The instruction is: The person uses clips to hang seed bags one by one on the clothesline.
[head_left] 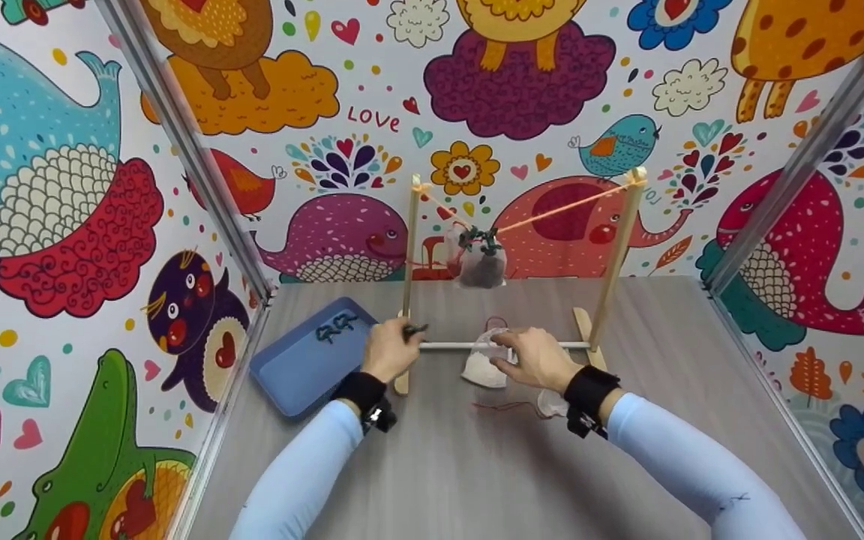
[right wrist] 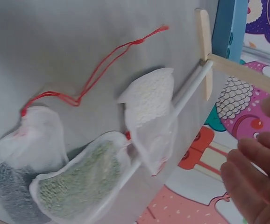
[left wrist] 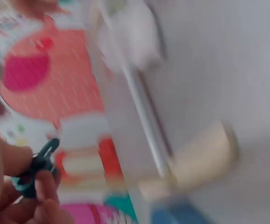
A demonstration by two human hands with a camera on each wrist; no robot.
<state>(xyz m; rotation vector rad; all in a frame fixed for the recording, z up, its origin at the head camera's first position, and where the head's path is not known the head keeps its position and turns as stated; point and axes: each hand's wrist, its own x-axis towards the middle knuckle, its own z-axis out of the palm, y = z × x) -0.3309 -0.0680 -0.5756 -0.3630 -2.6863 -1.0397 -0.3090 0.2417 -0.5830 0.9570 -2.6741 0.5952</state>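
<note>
My left hand [head_left: 391, 351] pinches a dark green plastic clip [left wrist: 38, 171] between thumb and fingers, beside the left post of a wooden stand. My right hand [head_left: 541, 358] hovers with relaxed, slightly bent fingers, holding nothing. Below it, a white mesh drawstring bag with white filling [right wrist: 149, 100] lies against the stand's white rod [right wrist: 191, 88]. Beside that are a bag with green filling [right wrist: 81, 182] and one with dark filling [right wrist: 18, 189]. From the orange string [head_left: 559, 208] between the posts hangs a dark-filled bag [head_left: 483, 268], with dark green clips [head_left: 486, 241] at its top.
A blue tray [head_left: 289, 382] stands at the left, with more dark green clips [head_left: 336, 328] in it. The stand's right post [head_left: 616, 262] rises from a wooden foot. Red drawstring [right wrist: 81, 95] trails over the grey table [head_left: 432, 465]. Patterned walls enclose the back and sides.
</note>
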